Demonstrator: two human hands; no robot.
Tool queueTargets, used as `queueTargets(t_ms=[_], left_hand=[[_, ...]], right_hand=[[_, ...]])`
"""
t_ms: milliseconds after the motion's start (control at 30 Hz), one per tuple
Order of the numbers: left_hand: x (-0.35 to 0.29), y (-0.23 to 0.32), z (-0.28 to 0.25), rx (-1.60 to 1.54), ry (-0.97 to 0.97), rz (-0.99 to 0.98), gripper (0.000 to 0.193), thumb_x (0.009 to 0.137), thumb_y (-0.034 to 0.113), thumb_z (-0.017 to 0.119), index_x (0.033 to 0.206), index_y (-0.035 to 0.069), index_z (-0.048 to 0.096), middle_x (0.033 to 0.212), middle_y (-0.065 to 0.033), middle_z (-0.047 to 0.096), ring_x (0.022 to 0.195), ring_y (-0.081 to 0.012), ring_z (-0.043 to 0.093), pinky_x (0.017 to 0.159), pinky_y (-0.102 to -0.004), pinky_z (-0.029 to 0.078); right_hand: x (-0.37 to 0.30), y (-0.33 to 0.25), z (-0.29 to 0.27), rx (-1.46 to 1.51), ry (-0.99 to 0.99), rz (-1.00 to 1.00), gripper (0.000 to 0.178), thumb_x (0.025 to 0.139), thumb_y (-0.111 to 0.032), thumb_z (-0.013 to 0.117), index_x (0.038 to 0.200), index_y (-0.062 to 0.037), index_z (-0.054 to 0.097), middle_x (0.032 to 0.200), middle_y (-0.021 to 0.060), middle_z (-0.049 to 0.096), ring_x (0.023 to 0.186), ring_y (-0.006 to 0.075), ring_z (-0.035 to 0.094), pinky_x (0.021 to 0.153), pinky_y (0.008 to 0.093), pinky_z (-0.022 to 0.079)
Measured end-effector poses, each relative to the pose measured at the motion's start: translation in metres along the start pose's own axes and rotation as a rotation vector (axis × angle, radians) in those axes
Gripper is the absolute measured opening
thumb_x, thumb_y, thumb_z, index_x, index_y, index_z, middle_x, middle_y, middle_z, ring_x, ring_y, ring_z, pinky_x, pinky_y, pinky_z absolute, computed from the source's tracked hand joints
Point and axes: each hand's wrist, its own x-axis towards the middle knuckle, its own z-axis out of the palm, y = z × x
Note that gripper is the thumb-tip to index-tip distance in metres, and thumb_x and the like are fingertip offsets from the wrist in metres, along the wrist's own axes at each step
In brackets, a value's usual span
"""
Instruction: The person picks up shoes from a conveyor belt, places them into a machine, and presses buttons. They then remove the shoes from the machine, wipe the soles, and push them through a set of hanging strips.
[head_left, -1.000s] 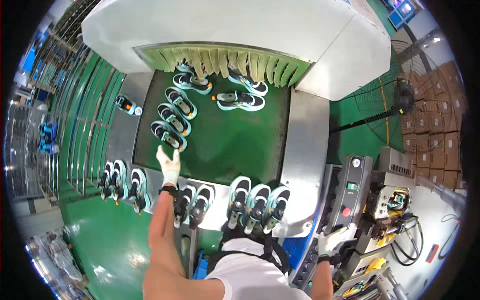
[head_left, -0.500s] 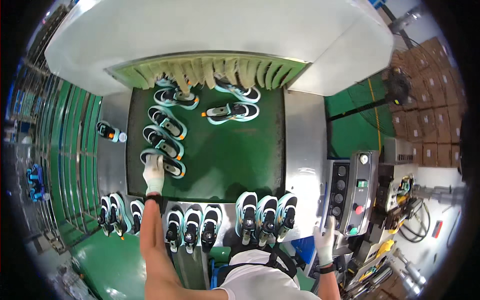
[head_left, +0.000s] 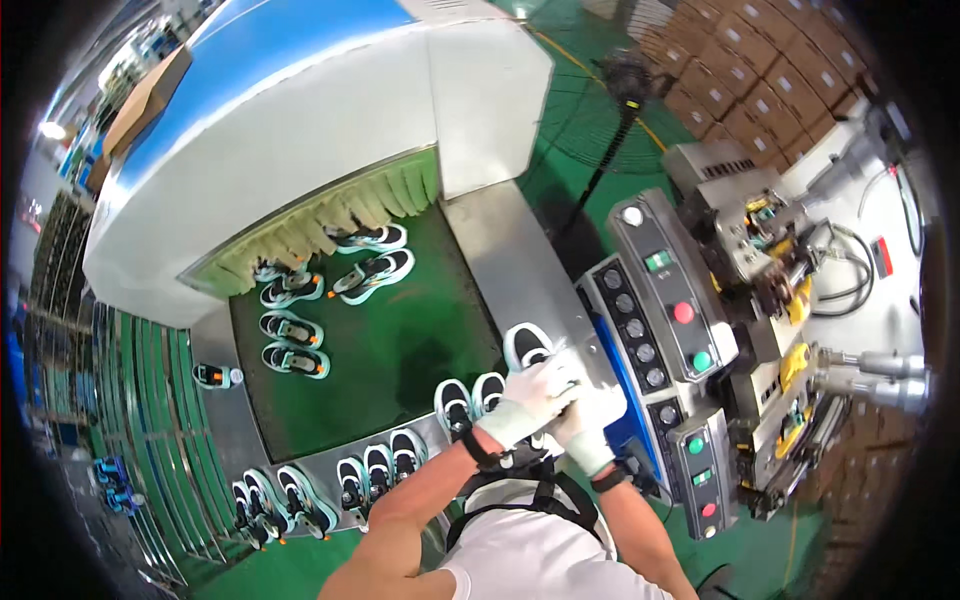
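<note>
- Left hand (head_left: 527,402) and right hand (head_left: 588,425), both gloved, meet on one shoe (head_left: 527,345) at the conveyor (head_left: 400,350) edge.
- Both grips clasp it; left covers more.
- Shoe's long axis points away, toe beyond the fingers.

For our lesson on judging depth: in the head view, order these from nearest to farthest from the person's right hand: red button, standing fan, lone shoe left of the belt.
1. red button, on the panel just right of the right hand.
2. lone shoe, far left beside the belt.
3. standing fan, up top.
</note>
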Motion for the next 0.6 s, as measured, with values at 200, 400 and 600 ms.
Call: queueTargets(t_ms=[200,400,600], left_hand=[[0.073,0.066,0.026,-0.007,0.181,0.261,0.040,0.086,0.023,0.073,0.119,0.004,0.063,0.123,-0.0181,0.062,0.115,-0.0358,0.059,0.099,-0.0448,0.048],[0.052,0.021,0.090,-0.802,-0.271,-0.455,0.041,0.100,0.029,0.059,0.130,0.001,0.059,0.116,-0.0090,0.065,0.107,-0.0173,0.060,0.093,-0.0287,0.048],[0.033,0.017,0.142,-0.736,-0.221,-0.625,0.051,0.098,0.037,0.060,0.134,0.001,0.056,0.122,-0.0106,0.065,0.112,-0.0187,0.059,0.097,-0.0296,0.045]], right_hand=[[-0.074,-0.077,-0.111,0.685,0.111,0.497,0.034,0.090,-0.007,0.068,0.122,0.0009,0.059,0.111,0.0076,0.066,0.096,0.0155,0.066,0.084,0.0311,0.055],[-0.116,-0.044,-0.115,1.067,0.187,0.453,0.037,0.093,-0.013,0.069,0.125,0.0042,0.059,0.116,0.0093,0.067,0.099,0.0187,0.067,0.087,0.0338,0.056],[-0.129,-0.037,-0.131,1.301,0.206,0.698,0.039,0.091,-0.021,0.073,0.120,0.0026,0.062,0.108,0.0122,0.072,0.090,0.0211,0.071,0.082,0.0357,0.058]])
